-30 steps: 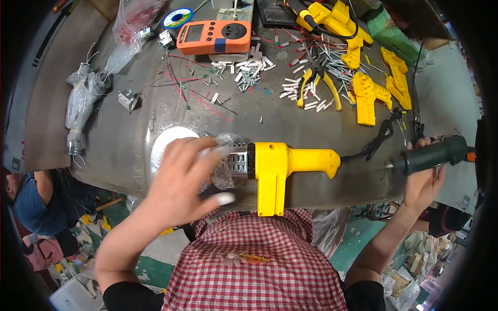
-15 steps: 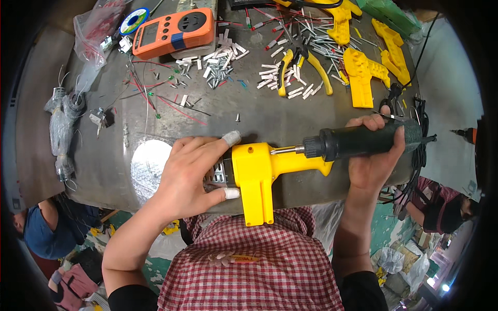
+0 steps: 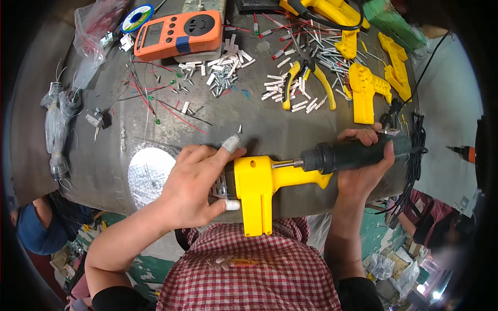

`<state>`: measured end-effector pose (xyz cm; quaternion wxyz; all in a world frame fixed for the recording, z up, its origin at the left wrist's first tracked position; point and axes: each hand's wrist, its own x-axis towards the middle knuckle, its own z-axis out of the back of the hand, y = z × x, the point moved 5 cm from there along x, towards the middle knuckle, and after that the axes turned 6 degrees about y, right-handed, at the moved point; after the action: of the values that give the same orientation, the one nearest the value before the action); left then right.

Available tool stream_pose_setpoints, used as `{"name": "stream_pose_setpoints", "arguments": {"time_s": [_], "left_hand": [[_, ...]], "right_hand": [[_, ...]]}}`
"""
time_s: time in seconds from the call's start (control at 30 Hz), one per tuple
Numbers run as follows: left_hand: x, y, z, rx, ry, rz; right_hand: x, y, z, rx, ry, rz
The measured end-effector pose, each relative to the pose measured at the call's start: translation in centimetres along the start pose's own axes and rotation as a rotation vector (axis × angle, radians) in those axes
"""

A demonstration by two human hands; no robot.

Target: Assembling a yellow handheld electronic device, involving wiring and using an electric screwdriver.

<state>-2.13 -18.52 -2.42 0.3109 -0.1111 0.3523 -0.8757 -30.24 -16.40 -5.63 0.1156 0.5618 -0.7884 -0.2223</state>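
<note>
My left hand, with white tape around the thumb and a fingertip, is closed around the dark, slotted end of a yellow plastic tool housing. The housing lies near the table's front edge, its handle-like block pointing toward me and a narrower arm reaching right. My right hand grips a black electric screwdriver, held almost level. Its metal bit points left, with the tip at the housing's right side; whether a screw sits there is hidden. A loose screw lies just beyond my left fingertips.
Farther back are an orange meter, a pile of screws, white sleeves, yellow-handled pliers and yellow housing parts. A round silvery disc lies left of my hand. Black cable runs down the right edge.
The view has shifted slightly, so table items appear a little lower. Both hands keep their holds, and the screwdriver's bit stays at the same side of the housing.
</note>
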Motion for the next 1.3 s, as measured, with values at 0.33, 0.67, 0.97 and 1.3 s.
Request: {"name": "stream_pose_setpoints", "arguments": {"time_s": [0.33, 0.67, 0.97, 1.3], "left_hand": [[-0.2, 0.4, -0.5, 0.020, -0.020, -0.054], [-0.1, 0.3, -0.7, 0.042, -0.010, -0.063], [-0.4, 0.5, -0.7, 0.070, -0.034, 0.034], [-0.3, 0.0, -0.8, 0.128, 0.015, 0.021]], "right_hand": [[-0.1, -0.2, -0.3, -0.056, -0.018, 0.015], [-0.2, 0.3, -1.2, -0.124, 0.052, 0.036], [-3.4, 2.0, -0.7, -0.075, 0.023, 0.039], [-3.7, 2.9, -1.3, -0.102, 0.076, 0.073]]}}
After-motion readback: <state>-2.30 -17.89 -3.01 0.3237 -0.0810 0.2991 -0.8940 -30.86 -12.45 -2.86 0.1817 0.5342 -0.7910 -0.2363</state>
